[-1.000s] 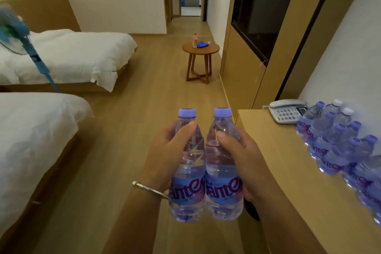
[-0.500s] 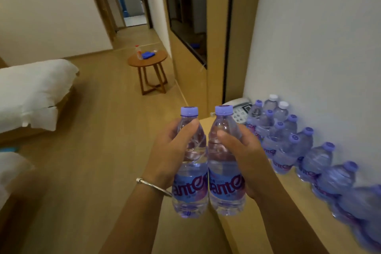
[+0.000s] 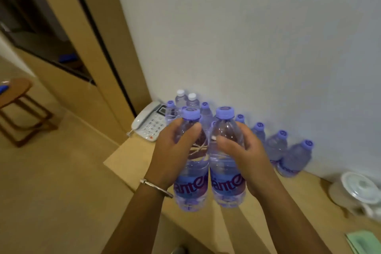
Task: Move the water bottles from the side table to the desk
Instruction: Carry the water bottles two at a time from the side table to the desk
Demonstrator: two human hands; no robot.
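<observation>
— Where can I set down?
— Bare desk (image 3: 132, 163) lies in front of my hands.
— What blocks me?
— Bottle row (image 3: 276, 146) along the wall, telephone (image 3: 149, 123) at the corner, kettle (image 3: 358, 189) at right.

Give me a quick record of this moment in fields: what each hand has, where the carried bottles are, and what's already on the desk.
left hand: left hand grips the left bottle, upright
right hand: right hand grips the right bottle, upright
carried bottles: side by side, above the desk edge, not set down
on desk: row of bottles along the wall, phone, white kettle
far left: side table
</observation>
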